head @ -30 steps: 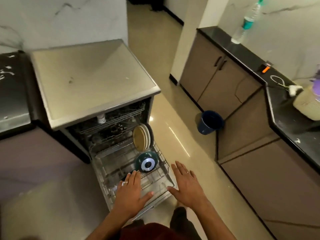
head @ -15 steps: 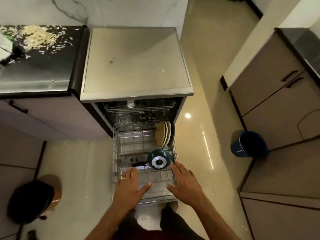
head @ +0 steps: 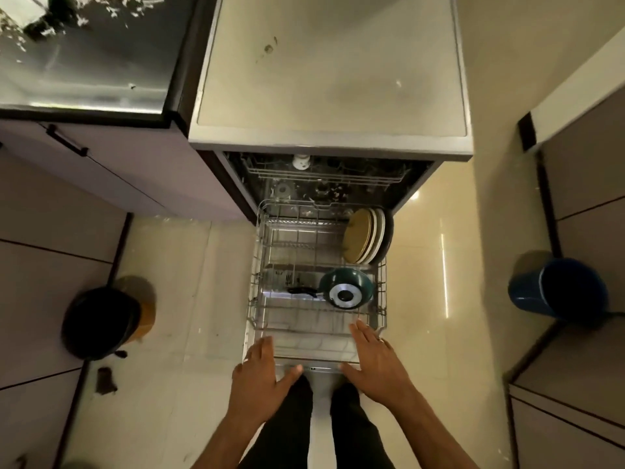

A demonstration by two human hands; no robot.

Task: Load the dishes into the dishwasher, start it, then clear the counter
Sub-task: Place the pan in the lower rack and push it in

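Note:
The dishwasher stands open with its lower wire rack pulled out over the lowered door. Several plates stand on edge at the rack's right rear. A teal pan lies bottom-up in front of them, its black handle pointing left. My left hand and my right hand hover flat, fingers spread, over the rack's near edge and the door's front lip. Neither hand holds anything.
A dark counter with scattered food scraps lies at the upper left, above a drawer front. A black and tan bin stands on the floor to the left, a blue bucket to the right. Cabinets line both sides.
The view has swung to look straight down over the dishwasher. Both hands have drawn back slightly toward the rack's near edge and stay spread apart.

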